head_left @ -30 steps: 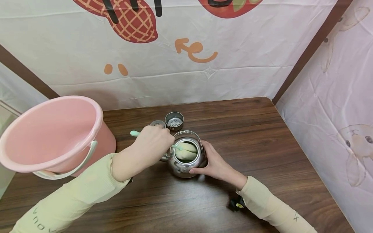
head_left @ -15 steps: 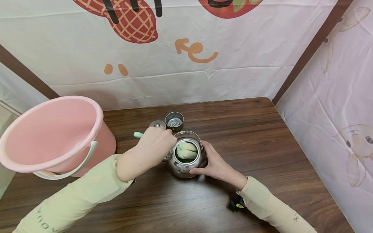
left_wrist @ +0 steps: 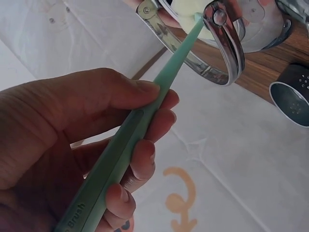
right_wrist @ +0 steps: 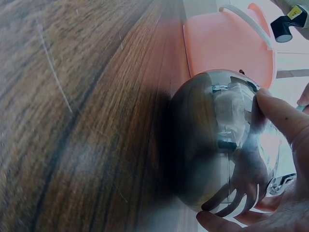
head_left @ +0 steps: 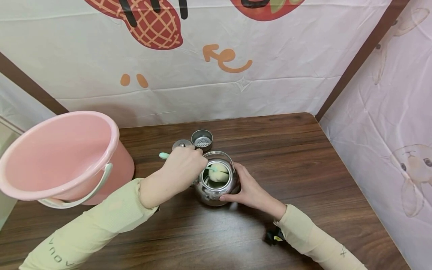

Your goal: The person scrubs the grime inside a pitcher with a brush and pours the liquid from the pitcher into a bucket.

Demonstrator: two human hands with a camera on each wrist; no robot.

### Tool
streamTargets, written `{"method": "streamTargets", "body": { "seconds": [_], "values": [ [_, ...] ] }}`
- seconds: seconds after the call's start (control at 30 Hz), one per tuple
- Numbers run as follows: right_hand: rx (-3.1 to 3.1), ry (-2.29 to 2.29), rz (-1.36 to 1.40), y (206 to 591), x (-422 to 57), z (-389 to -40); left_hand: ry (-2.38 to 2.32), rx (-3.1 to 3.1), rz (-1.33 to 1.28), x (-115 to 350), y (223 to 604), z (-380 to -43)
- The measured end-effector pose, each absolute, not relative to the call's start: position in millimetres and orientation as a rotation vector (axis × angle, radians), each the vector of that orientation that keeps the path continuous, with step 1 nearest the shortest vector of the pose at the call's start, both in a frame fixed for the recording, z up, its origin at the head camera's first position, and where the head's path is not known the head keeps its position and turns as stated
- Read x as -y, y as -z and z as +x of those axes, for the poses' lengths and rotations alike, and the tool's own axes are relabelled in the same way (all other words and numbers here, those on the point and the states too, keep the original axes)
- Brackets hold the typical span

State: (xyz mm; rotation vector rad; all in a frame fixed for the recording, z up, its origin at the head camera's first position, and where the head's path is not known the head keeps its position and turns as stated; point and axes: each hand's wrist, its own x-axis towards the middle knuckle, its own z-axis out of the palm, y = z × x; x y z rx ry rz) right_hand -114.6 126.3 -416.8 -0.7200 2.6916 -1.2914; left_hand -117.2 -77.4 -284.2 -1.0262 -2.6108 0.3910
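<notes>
A shiny steel kettle (head_left: 211,197) stands lidless on the wooden table (head_left: 287,157), its wire handle raised. My left hand (head_left: 180,167) grips the mint-green handle of a sponge brush (left_wrist: 123,150), thumb along the top and fingers curled beneath. The brush's cream sponge head (head_left: 220,174) sits inside the kettle's round mouth, toward its far right side. Around the kettle's right side, my right hand (head_left: 249,189) holds its body, thumb at the front. In the right wrist view the thumb and fingers spread over the polished wall (right_wrist: 193,130). The lower inside of the kettle is hidden.
Behind the kettle are a perforated steel strainer (head_left: 202,140) and a round lid (head_left: 180,144) with a knob, partly covered by my left hand. A large pink bucket (head_left: 123,157) stands at the left. A patterned cloth (head_left: 202,97) hangs behind the table.
My left hand has shifted a little to the right with the brush. The sponge head has moved right within the kettle's mouth. The right hand and kettle stay put.
</notes>
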Motion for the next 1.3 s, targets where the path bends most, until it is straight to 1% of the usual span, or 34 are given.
{"method": "streamTargets", "body": {
  "seconds": [1.3],
  "values": [
    [-2.675,1.298,-0.713,415.7,-126.3,-114.9,-0.381,2.598,-1.134,75.4,282.6,-105.0]
  ]
}}
